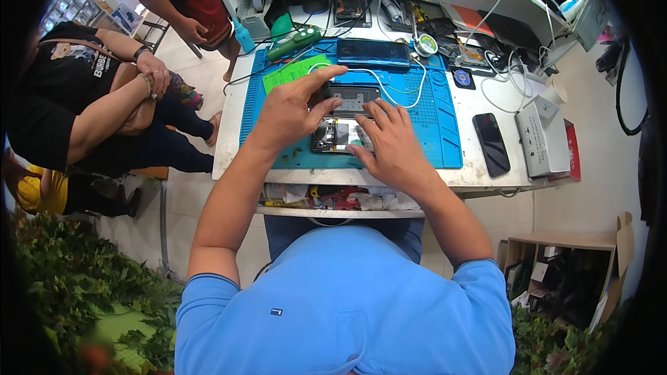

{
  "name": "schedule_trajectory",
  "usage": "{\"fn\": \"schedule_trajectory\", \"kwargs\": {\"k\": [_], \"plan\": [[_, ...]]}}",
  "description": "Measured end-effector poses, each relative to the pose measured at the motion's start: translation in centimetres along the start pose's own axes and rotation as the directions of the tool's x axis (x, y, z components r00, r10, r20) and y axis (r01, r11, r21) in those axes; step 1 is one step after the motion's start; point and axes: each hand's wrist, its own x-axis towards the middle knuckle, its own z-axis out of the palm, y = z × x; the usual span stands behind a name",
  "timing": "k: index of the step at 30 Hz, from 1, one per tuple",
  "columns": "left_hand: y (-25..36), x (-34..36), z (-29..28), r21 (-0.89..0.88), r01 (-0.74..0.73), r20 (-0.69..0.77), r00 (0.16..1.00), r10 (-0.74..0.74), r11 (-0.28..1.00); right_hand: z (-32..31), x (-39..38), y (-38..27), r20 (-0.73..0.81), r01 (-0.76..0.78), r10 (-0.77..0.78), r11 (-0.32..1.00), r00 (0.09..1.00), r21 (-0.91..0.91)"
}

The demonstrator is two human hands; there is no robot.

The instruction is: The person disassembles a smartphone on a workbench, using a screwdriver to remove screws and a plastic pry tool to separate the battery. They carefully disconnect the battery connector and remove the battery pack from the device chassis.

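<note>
An opened phone (pixel 330 135) with its insides showing lies on the blue work mat (pixel 445 139), and a dark phone panel (pixel 351 97) sits just behind it. My left hand (pixel 295 107) is at the panel's left side, index finger stretched out above it and thumb at its edge. My right hand (pixel 389 142) has its fingers spread over the right side of both pieces, with the thumb by the opened phone. A green card (pixel 278 76), a white cable (pixel 417 94) and another phone (pixel 372 53) lie around them on the mat.
A black phone (pixel 491 142) and a white box (pixel 538 139) are on the right of the bench. Tools and cables crowd its back, including a green tool (pixel 292 45). An open drawer (pixel 333 198) is below. People (pixel 90 118) stand and sit to my left; leafy plants (pixel 83 292) are behind.
</note>
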Motion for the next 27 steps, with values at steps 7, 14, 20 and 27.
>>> {"fn": "schedule_trajectory", "kwargs": {"k": [7, 14, 20, 27], "plan": [[0.3, -0.1, -0.9, -0.022, 0.061, 0.047, 0.997, -0.06, 0.998, 0.1, 1.8, 1.2, -0.005, 0.057, -0.057, 0.998, 0.998, -0.025], [-1.5, -0.9, 0.6, -0.23, -0.008, -0.002, 1.0, 0.008, 0.973, 1.0, 3.2, 2.1, 0.014, 0.049, -0.049, 0.999, 0.999, -0.02], [-2.5, -1.6, 1.6, -0.307, 0.049, -0.234, 0.964, -0.125, 0.951, 1.0, 4.5, 1.6, 0.06, 0.02, -0.027, 0.993, 0.998, 0.117], [-2.3, -1.8, 1.4, -0.391, -0.004, -0.331, 0.934, -0.137, 0.92, 2.5, 6.4, 1.7, -0.016, 0.07, -0.068, 0.981, 0.998, 0.179]]}}
